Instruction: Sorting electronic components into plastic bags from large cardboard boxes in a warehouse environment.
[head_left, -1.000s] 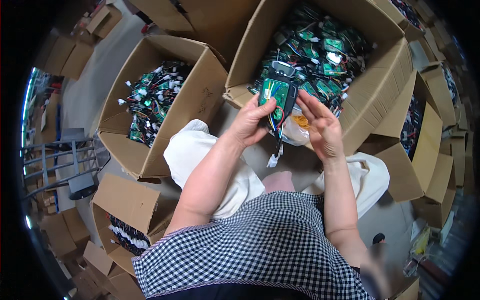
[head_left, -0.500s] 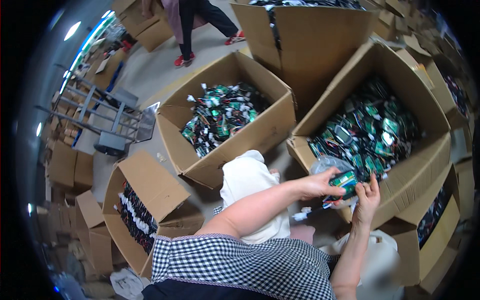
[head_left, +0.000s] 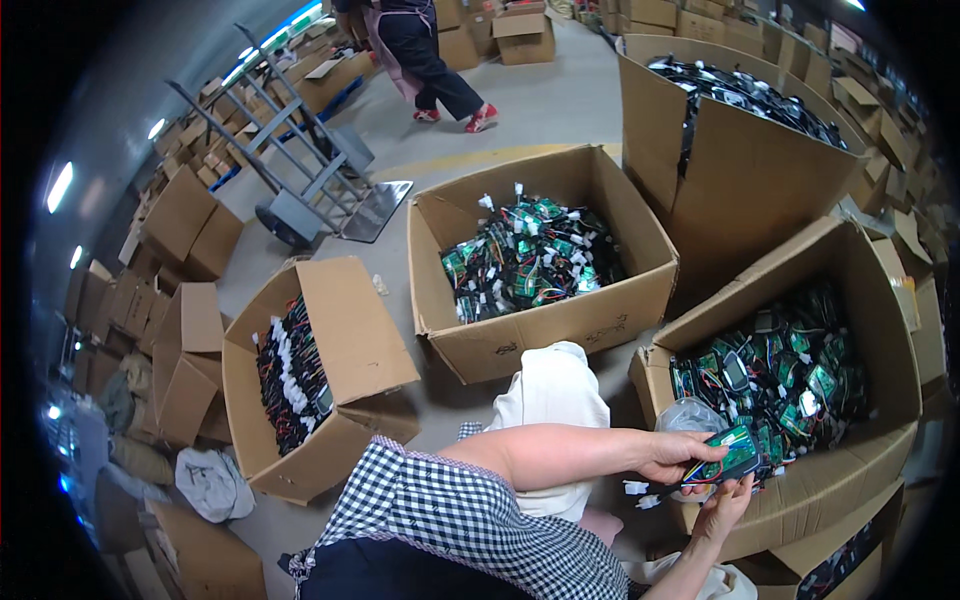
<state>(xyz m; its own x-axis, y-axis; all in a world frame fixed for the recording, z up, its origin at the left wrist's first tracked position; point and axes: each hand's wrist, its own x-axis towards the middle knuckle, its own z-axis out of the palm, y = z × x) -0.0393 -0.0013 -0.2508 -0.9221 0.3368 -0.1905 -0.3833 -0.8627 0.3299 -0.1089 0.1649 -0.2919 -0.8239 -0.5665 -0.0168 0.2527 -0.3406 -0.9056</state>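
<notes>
A green circuit board (head_left: pixel 738 450) with a dark edge and thin coloured wires is held at the near edge of the right-hand carton. My left hand (head_left: pixel 680 458) grips its left side, thumb on top of the green face. From below, the fingers of my right hand (head_left: pixel 724 508) close on the board's lower edge. White connectors (head_left: pixel 637 488) on dark leads hang to the left, under my left hand. Just behind my hands lies a clear plastic bag (head_left: pixel 690 415) at the carton's corner. Inside that carton (head_left: pixel 800 520) is a heap of similar wired boards (head_left: pixel 800 370).
A middle carton (head_left: pixel 545 345) holds more wired boards. At left, another carton (head_left: pixel 360 320) contains rows of dark cables with white connectors. A tall carton (head_left: pixel 760 170) stands at the back right. Farther off are a hand truck (head_left: pixel 300 170) and a walking person (head_left: pixel 440 60).
My view has swung left, so the cartons appear farther right and lower. The board has been tilted and shows more of its green face. The person in the back has taken a step.
</notes>
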